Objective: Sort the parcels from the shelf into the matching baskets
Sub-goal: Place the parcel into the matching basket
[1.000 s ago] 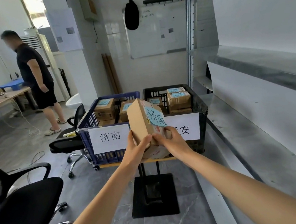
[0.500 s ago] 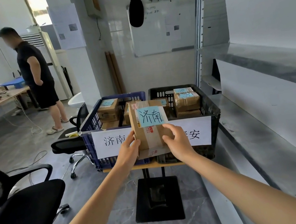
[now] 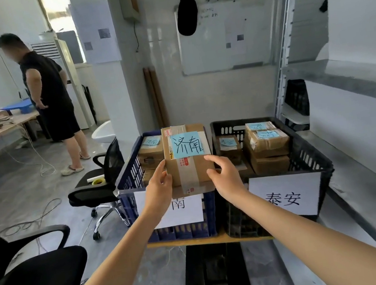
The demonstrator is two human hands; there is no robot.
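The person holds a taped brown cardboard parcel (image 3: 189, 166) upright in the air, just above the front rim of a blue plastic basket (image 3: 128, 183). The left hand (image 3: 158, 190) grips its lower left edge, thumb on the front face, and the right hand (image 3: 225, 176) curls round its lower right edge. A pale blue note on the parcel reads 济南. The white paper sign (image 3: 187, 209) on the blue basket is partly hidden behind the left forearm and shows only 南. Just beside it on the right, a black plastic basket (image 3: 305, 151) signed 泰安 holds several parcels with blue notes. Both baskets rest on a small wooden-topped stand (image 3: 196, 240).
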